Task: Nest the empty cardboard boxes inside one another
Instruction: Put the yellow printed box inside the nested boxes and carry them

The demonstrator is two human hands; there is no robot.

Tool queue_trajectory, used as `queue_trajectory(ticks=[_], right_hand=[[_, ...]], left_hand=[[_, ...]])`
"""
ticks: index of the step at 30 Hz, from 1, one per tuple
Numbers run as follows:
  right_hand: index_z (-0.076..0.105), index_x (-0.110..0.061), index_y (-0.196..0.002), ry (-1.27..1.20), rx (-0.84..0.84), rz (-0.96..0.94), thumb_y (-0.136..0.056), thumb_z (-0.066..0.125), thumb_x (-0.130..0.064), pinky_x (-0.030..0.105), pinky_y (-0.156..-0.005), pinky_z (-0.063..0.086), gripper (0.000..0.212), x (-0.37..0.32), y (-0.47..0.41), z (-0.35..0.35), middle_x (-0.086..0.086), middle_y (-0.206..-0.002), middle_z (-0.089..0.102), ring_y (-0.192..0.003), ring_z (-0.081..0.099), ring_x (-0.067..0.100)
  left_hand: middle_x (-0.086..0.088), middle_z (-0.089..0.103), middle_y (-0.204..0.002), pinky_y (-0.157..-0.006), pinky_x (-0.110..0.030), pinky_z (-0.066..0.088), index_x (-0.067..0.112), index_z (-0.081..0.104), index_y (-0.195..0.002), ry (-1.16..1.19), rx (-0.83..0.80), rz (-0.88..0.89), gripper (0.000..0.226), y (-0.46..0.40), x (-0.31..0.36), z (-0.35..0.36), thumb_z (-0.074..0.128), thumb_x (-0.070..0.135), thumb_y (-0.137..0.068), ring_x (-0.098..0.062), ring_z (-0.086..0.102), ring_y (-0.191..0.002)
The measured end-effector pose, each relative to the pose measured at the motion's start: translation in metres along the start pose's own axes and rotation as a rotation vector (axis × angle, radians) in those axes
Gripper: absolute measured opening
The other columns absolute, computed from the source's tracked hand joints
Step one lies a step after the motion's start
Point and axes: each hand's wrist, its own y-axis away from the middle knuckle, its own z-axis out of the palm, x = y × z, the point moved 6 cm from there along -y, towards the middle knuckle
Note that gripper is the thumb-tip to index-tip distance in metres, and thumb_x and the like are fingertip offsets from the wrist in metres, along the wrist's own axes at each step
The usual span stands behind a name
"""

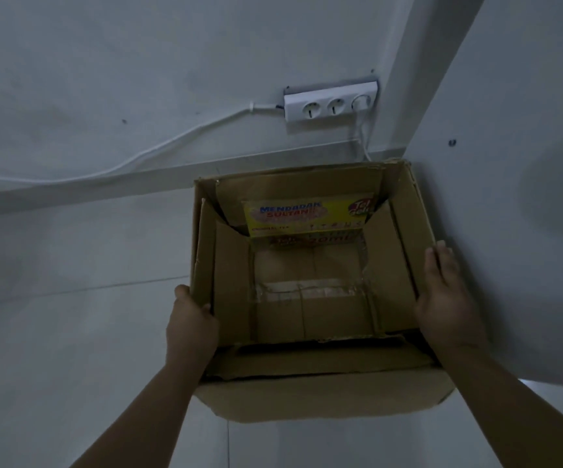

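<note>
A large brown cardboard box (327,396) stands open on the floor in the room's corner. A smaller brown box (232,282) sits inside it, open at the top. A flap with yellow print (307,214) leans at the far side inside. My left hand (190,322) grips the left wall of the boxes, thumb outside and fingers over the rim. Flat against the outer right wall lies my right hand (442,292), fingers pointing away and held together. The bottom of the inner box shows clear tape (307,288).
A white power strip (330,104) is fixed on the wall above the box, its white cable (138,157) trailing left. White walls meet in a corner right behind the box. Pale floor tiles (70,332) stretch to the left.
</note>
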Motion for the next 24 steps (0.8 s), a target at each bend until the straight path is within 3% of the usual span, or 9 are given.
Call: queue_trajectory(ticks=[8,11,14,16,18,21,24], right_hand=[[0.022,-0.004,-0.144,0.085,0.006,-0.011,-0.084,0.048,0.007,0.048,-0.107,0.032,0.066,-0.013,-0.083,-0.037,0.018,-0.156,0.01,-0.143,0.013,0.033],[0.03,-0.006,-0.142,0.104,0.014,-0.042,-0.082,0.051,0.005,0.048,-0.114,0.018,0.065,-0.02,-0.092,-0.037,0.022,-0.155,0.012,-0.143,0.01,0.036],[0.046,-0.006,-0.134,0.029,0.094,-0.034,-0.081,0.048,-0.001,0.054,-0.114,0.012,0.053,-0.027,-0.07,-0.035,0.024,-0.15,0.027,-0.14,0.02,0.042],[0.055,-0.006,-0.126,-0.036,0.146,-0.041,-0.079,0.045,-0.006,0.06,-0.109,0.018,0.048,-0.033,-0.048,-0.029,0.026,-0.143,0.038,-0.135,0.03,0.045],[0.062,-0.006,-0.119,-0.118,0.135,-0.05,-0.082,0.045,-0.013,0.062,-0.106,0.026,0.041,-0.039,-0.025,-0.018,0.024,-0.139,0.045,-0.132,0.036,0.044],[0.066,-0.011,-0.114,-0.098,0.08,-0.095,-0.092,0.032,-0.037,0.054,-0.108,0.027,0.048,-0.042,0.002,-0.005,0.014,-0.136,0.053,-0.132,0.04,0.034],[0.066,-0.019,-0.113,-0.076,-0.003,-0.197,-0.088,0.025,-0.061,0.044,-0.109,0.02,0.064,-0.041,0.006,-0.001,0.003,-0.134,0.056,-0.133,0.038,0.021]], left_hand=[[-0.014,0.052,-0.094,-0.05,-0.027,0.035,0.013,0.035,-0.095,-0.017,-0.019,0.032,0.014,-0.055,0.068,-0.009,0.044,0.004,-0.089,-0.02,0.048,-0.067],[-0.02,0.049,-0.119,-0.072,-0.038,0.046,0.007,0.036,-0.12,-0.004,-0.038,0.034,0.032,-0.057,0.073,-0.012,0.044,0.004,-0.089,-0.034,0.054,-0.095],[-0.019,0.032,-0.144,-0.1,-0.051,0.04,0.007,0.019,-0.141,-0.118,-0.052,0.091,0.061,-0.037,0.066,-0.012,0.049,0.007,-0.088,-0.039,0.038,-0.127],[-0.016,0.016,-0.154,-0.108,-0.05,0.03,0.01,0.013,-0.145,-0.205,-0.077,0.14,0.069,-0.014,0.057,-0.004,0.053,0.018,-0.089,-0.038,0.022,-0.138],[-0.011,0.004,-0.158,-0.114,-0.049,0.018,0.018,0.016,-0.146,-0.274,-0.113,0.19,0.072,0.014,0.048,0.005,0.05,0.043,-0.088,-0.034,0.007,-0.143],[-0.002,-0.012,-0.158,-0.116,-0.046,0.001,0.035,0.022,-0.143,-0.329,-0.232,0.19,0.095,0.039,0.033,0.017,0.011,0.087,-0.064,-0.024,-0.019,-0.142],[0.004,-0.016,-0.156,-0.115,-0.052,0.0,0.042,0.028,-0.139,-0.345,-0.259,0.188,0.111,0.032,0.028,0.022,-0.002,0.095,-0.046,-0.022,-0.025,-0.138]])
